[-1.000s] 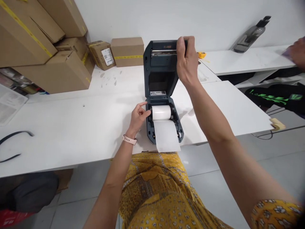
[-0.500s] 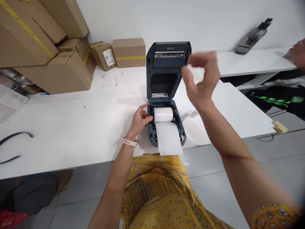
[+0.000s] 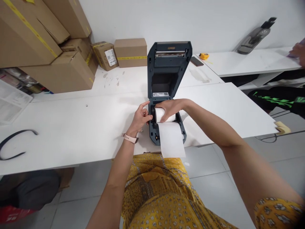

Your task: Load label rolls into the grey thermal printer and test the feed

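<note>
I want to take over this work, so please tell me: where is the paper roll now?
In the head view, the paper roll sits inside the open printer, under the right hand, just right of the left hand.

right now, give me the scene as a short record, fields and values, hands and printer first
left hand: at the printer's left edge, thumb by the roll holder; firmness of grip unclear
right hand: over the paper roll, thumb and fingers around it
printer: lid raised, roll inside
paper strip: hanging past the printer's front edge
behind printer, right: dark flat object, yellow tape measure
back left: cardboard boxes
far right: pump bottle, another person's hand
</note>
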The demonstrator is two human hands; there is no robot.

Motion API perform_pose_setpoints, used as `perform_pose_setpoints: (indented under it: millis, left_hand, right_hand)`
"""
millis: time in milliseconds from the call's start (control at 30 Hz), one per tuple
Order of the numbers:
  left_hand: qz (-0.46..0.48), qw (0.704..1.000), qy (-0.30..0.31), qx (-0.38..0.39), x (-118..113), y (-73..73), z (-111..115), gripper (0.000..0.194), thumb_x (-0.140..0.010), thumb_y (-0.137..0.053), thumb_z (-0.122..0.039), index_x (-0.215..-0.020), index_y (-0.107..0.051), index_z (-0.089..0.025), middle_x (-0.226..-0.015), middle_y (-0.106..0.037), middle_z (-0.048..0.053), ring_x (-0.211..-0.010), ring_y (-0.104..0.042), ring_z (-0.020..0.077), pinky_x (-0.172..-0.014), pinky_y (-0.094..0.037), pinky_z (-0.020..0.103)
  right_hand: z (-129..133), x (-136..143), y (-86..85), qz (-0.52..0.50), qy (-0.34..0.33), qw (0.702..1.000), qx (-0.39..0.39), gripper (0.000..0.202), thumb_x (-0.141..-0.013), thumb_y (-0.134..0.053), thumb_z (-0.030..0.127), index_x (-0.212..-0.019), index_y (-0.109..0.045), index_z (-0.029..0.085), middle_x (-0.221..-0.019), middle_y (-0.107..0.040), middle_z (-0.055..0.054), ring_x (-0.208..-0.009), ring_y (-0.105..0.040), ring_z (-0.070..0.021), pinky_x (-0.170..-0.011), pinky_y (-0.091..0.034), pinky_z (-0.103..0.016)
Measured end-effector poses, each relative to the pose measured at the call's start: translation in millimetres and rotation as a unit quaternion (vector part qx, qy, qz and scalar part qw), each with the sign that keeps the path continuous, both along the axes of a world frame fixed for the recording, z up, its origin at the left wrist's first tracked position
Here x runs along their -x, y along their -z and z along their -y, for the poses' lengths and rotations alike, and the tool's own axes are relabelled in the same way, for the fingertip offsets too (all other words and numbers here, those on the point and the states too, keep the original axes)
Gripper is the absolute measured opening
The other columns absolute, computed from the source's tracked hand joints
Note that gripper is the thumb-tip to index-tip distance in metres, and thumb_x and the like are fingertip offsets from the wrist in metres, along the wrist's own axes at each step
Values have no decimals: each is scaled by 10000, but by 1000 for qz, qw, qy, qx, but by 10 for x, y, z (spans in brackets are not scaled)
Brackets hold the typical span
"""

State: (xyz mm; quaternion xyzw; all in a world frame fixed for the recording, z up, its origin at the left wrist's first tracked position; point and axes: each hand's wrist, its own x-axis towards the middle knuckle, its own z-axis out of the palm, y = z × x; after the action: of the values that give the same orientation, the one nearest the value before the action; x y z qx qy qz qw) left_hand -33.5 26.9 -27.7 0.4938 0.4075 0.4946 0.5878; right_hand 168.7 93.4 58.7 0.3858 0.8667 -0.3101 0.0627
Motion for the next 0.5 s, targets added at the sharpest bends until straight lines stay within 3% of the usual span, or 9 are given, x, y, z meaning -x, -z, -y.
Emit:
perform_pose_setpoints:
  millis: [100,267,400,500]
  left_hand:
    - [10,1000,1,6,-2,3,-5,852,-619,-833,-182,-1420,-546,-226,-643,-442,-127,-491,-379,52,-415,-365,183]
    - [0,1000,-2,7,0,17,-19,870,-622,-815,-184,-1444,-529,-216,-646,-442,-131,-492,-382,55,-406,-372,183]
    - [-10,1000,-1,2,12,26,-30,884,-635,-829,-200,-1464,-524,-218,-637,-436,-133,-490,-394,59,-401,-372,180]
    - [-6,1000,2,3,24,26,-36,900,-629,-873,-246,-1461,-531,-215,-637,-442,-124,-503,-415,74,-382,-377,188]
  right_hand:
    - [-44,-70,-82,-30,-21,998,54,501,-530,-918,509,-910,-744,234,-933,-774,-18,-845,-708,-275,-759,-581,-397]
    - [40,-347,-327,-155,-42,981,109,704,-458,-961,473,-1091,-775,228,-1053,-810,-18,-931,-747,-255,-774,-608,-343]
    - [183,-873,-510,-339,86,932,89,933,-403,-951,558,-1228,-732,179,-1102,-811,-57,-1009,-762,-268,-885,-578,-409]
    - [201,-1301,-470,-458,162,873,28,1121,-375,-951,580,-1387,-630,218,-1117,-799,-55,-1088,-748,-293,-903,-548,-463]
